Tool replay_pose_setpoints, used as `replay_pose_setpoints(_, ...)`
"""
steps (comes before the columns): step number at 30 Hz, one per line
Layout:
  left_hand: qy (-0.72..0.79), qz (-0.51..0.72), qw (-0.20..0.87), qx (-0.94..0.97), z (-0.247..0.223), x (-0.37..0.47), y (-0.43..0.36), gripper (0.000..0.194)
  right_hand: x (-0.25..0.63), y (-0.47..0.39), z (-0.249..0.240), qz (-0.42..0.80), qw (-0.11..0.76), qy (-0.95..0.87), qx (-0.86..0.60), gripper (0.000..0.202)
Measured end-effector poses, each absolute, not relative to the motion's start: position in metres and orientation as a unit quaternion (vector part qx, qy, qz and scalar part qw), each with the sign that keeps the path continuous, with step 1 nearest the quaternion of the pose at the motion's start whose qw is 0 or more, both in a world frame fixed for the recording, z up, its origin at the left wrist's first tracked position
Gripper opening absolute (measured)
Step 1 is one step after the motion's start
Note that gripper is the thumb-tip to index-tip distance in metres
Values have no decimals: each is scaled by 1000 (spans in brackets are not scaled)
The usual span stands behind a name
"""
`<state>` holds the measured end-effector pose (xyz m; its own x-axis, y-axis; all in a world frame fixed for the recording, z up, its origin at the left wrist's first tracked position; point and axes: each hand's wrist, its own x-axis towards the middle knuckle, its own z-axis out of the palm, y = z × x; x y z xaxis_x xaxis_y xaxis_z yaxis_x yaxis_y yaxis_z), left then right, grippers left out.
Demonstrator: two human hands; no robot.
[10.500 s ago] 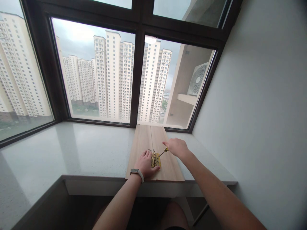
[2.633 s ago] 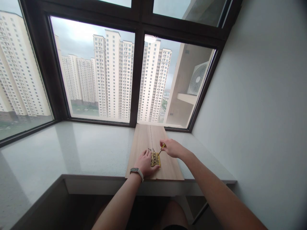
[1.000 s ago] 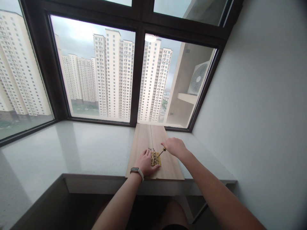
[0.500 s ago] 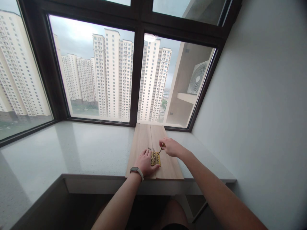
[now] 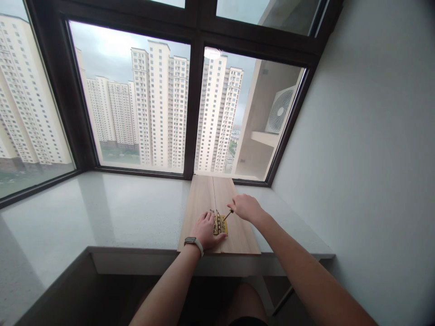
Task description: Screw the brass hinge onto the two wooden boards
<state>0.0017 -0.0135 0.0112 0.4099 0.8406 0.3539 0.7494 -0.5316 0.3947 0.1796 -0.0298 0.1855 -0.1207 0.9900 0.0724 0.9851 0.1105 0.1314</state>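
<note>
A brass-coloured butt hinge (image 5: 223, 222) lies across the seam between two pale wooden boards (image 5: 234, 240). My left hand (image 5: 205, 232) rests flat over the hinge's left leaf, fingers forward and thumb spread along its near edge, pressing it to the wood. Part of that leaf is hidden under the fingers. In my right hand (image 5: 245, 206) is a screwdriver (image 5: 228, 214), gripped at the handle and tilted. Its tip meets the right leaf; whether a screw sits under it is too small to tell. A few small screws (image 5: 212, 211) lie just beyond the hinge.
The boards lie on a pale stone windowsill (image 5: 142, 213) whose front edge is near my knees. Dark window frames (image 5: 194, 108) stand behind. A plain wall (image 5: 367, 136) rises on the right, and an open shelf space (image 5: 278, 290) is below the sill.
My right hand has shifted slightly right and its grip on the screwdriver has turned, with more of the handle end showing. My left hand and the hinge have stayed put.
</note>
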Motion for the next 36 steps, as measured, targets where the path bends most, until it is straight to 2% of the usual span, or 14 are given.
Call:
replay_pose_setpoints(4,476,254,94,837,11,1,-13,99,181,-29,184,48,-6,782,622,20)
replay_pose_setpoints(7,475,255,95,837,10,1,-12,99,182,-29,182,34,-29,804,593,10)
replay_pose_setpoints(16,479,255,78,837,12,2,-14,99,187,-24,180,62,-93,802,587,6)
replay_pose_setpoints(23,478,260,78,835,14,1,-16,99,196,-16,167,62,-253,733,629,16)
replay_pose_setpoints(25,478,260,80,835,14,0,-15,100,199,-11,154,-4,-314,697,645,24)
replay_pose_setpoints(30,479,260,79,835,10,0,-12,101,202,-2,118,-334,-492,533,602,25)
replay_pose_setpoints(33,478,258,77,836,8,0,-12,101,201,-2,99,-448,-529,461,555,25)
replay_pose_setpoints(36,476,257,71,838,7,0,-12,100,200,-4,84,-493,-533,455,515,31)
